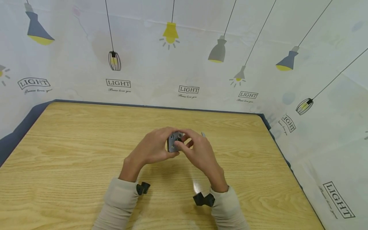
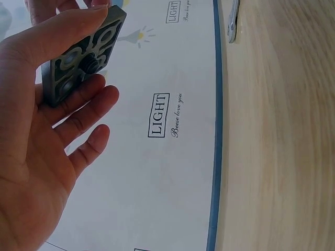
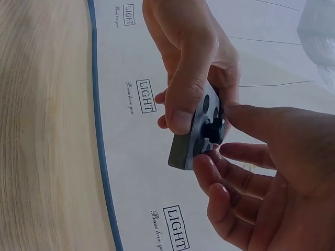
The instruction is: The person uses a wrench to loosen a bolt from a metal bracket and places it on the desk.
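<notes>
One gray block (image 1: 171, 142) lies within left hand (image 1: 153, 145), gripped thumb-to-fingers; right hand (image 1: 200, 154), fingers bent, pinches its black knob (image 3: 215, 130).

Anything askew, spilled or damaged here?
Nothing stands out. The left hand holds the metal block, the right hand is at its black knob, and a metal piece lies on the table. No spill or damage visible.
</notes>
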Demonstrator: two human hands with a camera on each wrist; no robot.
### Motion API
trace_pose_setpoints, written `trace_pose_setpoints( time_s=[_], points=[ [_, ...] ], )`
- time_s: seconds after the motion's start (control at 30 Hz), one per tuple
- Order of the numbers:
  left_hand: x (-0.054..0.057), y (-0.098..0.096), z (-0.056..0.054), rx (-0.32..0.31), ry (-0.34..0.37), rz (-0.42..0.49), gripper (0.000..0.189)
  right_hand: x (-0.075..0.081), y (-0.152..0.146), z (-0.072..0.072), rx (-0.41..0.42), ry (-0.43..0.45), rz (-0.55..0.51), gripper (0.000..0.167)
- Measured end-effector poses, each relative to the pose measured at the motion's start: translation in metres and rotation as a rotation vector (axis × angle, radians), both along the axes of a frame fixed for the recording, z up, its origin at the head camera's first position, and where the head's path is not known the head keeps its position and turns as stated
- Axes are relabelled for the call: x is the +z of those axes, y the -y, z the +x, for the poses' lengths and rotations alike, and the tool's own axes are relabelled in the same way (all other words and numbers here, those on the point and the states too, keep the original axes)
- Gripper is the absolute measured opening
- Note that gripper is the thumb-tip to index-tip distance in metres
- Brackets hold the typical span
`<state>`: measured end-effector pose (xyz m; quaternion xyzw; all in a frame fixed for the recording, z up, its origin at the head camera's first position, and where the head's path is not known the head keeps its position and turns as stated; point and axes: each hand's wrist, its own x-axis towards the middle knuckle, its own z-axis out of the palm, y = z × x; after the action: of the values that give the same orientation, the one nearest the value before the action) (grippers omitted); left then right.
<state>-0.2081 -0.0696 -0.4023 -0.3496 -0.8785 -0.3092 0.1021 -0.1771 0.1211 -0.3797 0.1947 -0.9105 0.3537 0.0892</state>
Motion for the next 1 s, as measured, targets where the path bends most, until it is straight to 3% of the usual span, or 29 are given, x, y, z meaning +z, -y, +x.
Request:
trace_pose_setpoints(
  time_s=[0.3,1.0],
  points=[
    [-0.0004,0.0,-0.0004,-0.009,-0.009,0.002,0.061,-0.0024,0.0015,-0.0011,-0.019,-0.024,0.027,0.019],
    [-0.002,-0.0001,-0.0014,-0.007,0.007,-0.006,0.061,-0.0017,-0.0005,-0.0007,0.043,-0.056,0.046,0.025]
  ],
)
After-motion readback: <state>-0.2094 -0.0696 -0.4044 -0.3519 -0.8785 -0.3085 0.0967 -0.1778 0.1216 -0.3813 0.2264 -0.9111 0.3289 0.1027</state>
